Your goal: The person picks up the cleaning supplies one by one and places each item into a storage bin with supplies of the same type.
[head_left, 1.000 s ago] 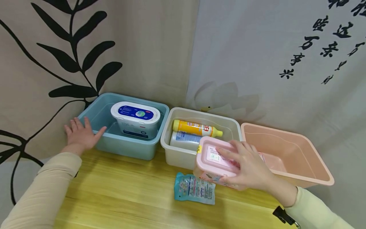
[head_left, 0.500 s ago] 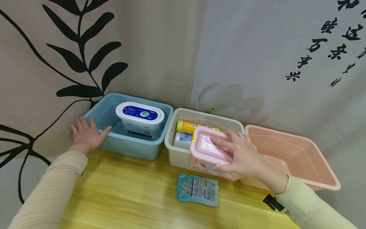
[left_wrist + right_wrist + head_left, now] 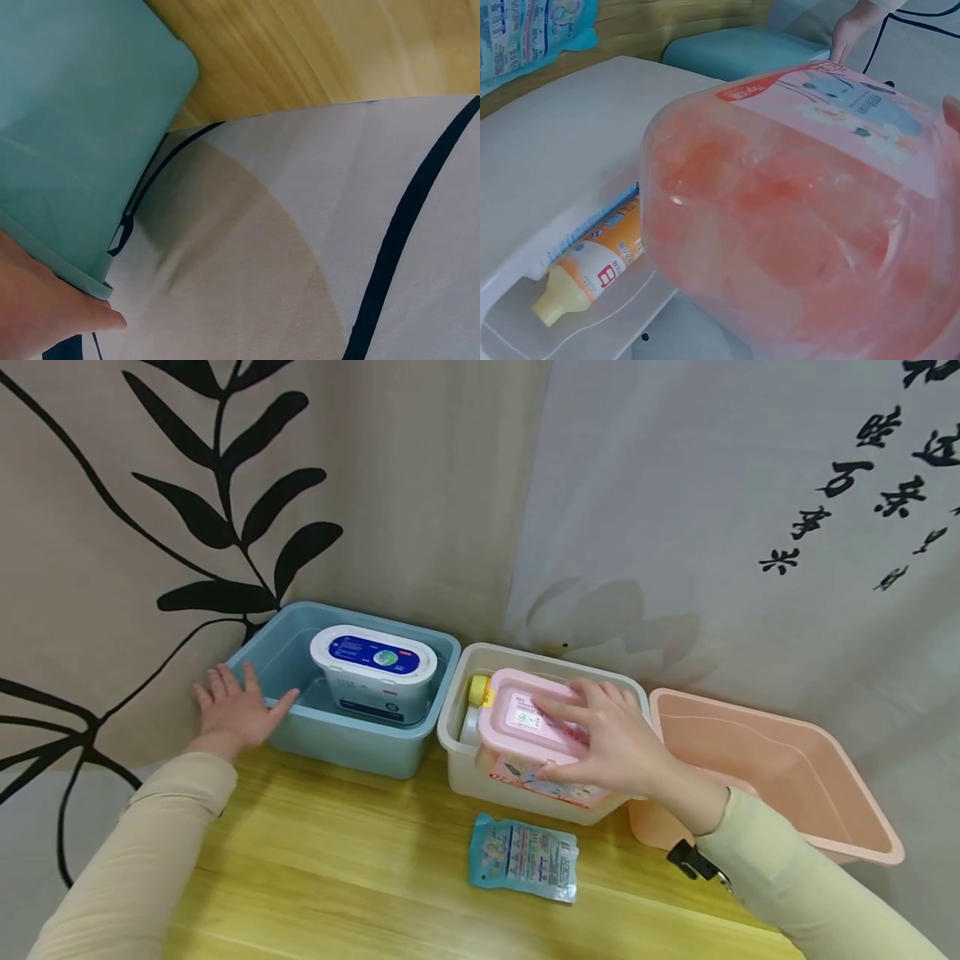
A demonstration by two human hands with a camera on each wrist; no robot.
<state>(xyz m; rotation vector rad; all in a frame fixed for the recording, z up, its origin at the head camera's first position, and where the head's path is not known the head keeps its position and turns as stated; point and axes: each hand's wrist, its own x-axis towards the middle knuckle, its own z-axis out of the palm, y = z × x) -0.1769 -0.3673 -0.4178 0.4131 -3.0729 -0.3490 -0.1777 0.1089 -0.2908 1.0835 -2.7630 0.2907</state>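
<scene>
My right hand point(image 3: 611, 735) grips a pink-lidded plastic tub point(image 3: 498, 727) from above, its fingers spread across the lid. The tub hangs over the cream bin point(image 3: 480, 787), covering much of its opening. In the right wrist view the clear-sided tub point(image 3: 780, 225) shows pink and orange contents. Below it in the bin lies a yellow bottle point(image 3: 592, 266), beside a mostly hidden white bottle point(image 3: 470, 727). At the far left, my left hand point(image 3: 236, 710) rests with spread fingers on the rim of the blue bin point(image 3: 345, 752). A white tub with a blue label point(image 3: 375, 685) stands inside that bin.
A peach bin point(image 3: 780, 735) stands to the right of the cream one. In front of the bins a teal pouch point(image 3: 525, 860) lies on the wooden table point(image 3: 337, 860). A printed curtain point(image 3: 427, 485) hangs behind.
My right hand has carried the pink-lidded tub left and back, from in front of the cream bin to above it. The left hand stays on the blue bin; the view has shifted slightly.
</scene>
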